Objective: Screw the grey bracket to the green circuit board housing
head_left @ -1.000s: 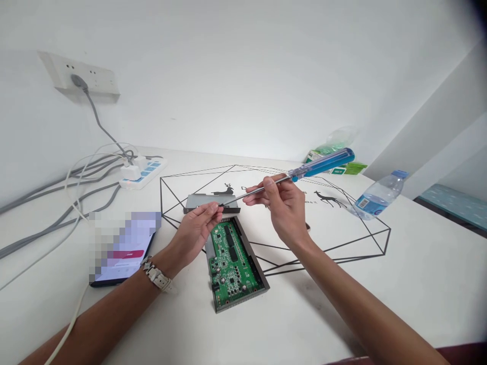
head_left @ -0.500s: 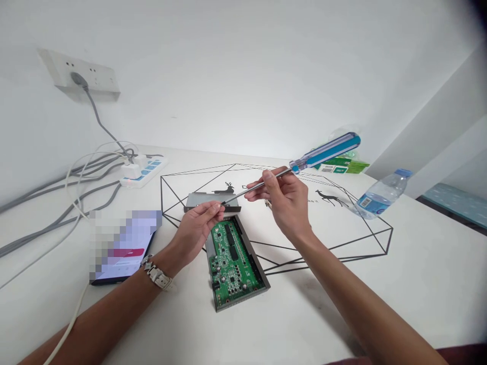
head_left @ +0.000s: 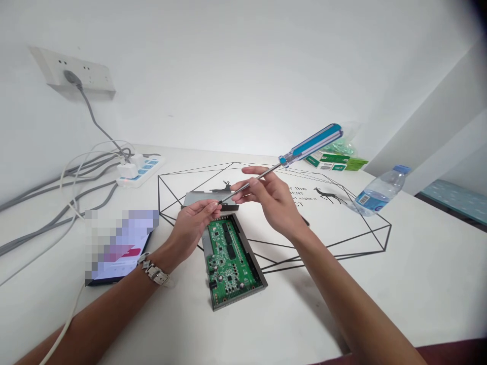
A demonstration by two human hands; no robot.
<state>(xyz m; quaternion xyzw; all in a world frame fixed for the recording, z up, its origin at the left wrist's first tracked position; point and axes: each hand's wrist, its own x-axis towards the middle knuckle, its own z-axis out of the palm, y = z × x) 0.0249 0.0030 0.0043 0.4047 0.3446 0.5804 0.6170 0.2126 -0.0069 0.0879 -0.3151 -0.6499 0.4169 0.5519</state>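
While the right grip (head_left: 271, 203) pinches the steel shaft of a blue-handled screwdriver (head_left: 312, 145), the left grip (head_left: 190, 225), pressed together, meets its tip above a green circuit board (head_left: 230, 261) on the white counter (head_left: 418, 284).

My right grip (head_left: 272, 203) pinching a blue-handled screwdriver (head_left: 310, 145), tip at my left grip (head_left: 192, 223), green circuit board (head_left: 230, 261) just below, on the counter (head_left: 418, 289)

Left hand (head_left: 192, 223), right hand (head_left: 272, 203), apparently pinching
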